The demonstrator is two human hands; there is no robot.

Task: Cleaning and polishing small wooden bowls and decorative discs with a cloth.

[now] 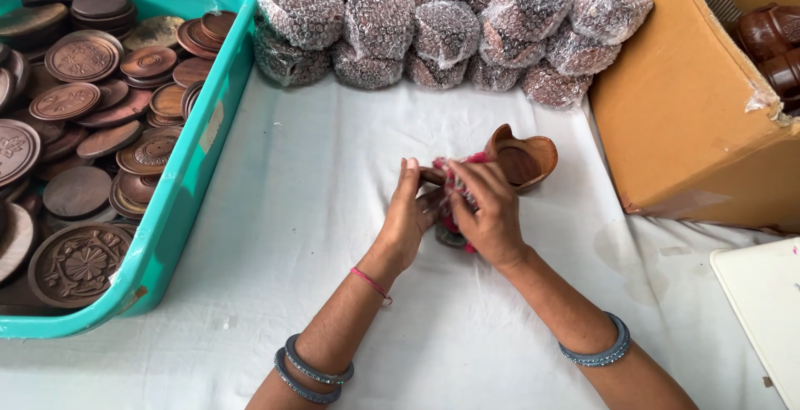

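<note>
1. White cloth [333,210] covers the table; both hands work at its middle.
2. Cardboard box [692,102] stands at the right edge, open, with dark brown carved pieces [771,39] showing inside at the top corner.
3. Teal plastic tub [187,177] sits at left, full of round carved wooden lids [79,60], brown, some with flower patterns.
4. Heap of bubble-wrapped bundles [442,27] lies along the far side, between tub and box, just behind the hands.
5. White board [762,310] at the lower right corner, partly cut off.
6. Left hand [408,218] clasps the wooden holder from the left, fingers up against it.
7. Right hand [487,210] grips the holder from the right, fingers curled over red fabric [454,177] on it.
8. Wooden holder [521,160]: brown, polished, hollow cup-shaped top tilted toward the box, lower part hidden by the hands; it is at mid-cloth, whether resting on it or lifted cannot be told.
</note>
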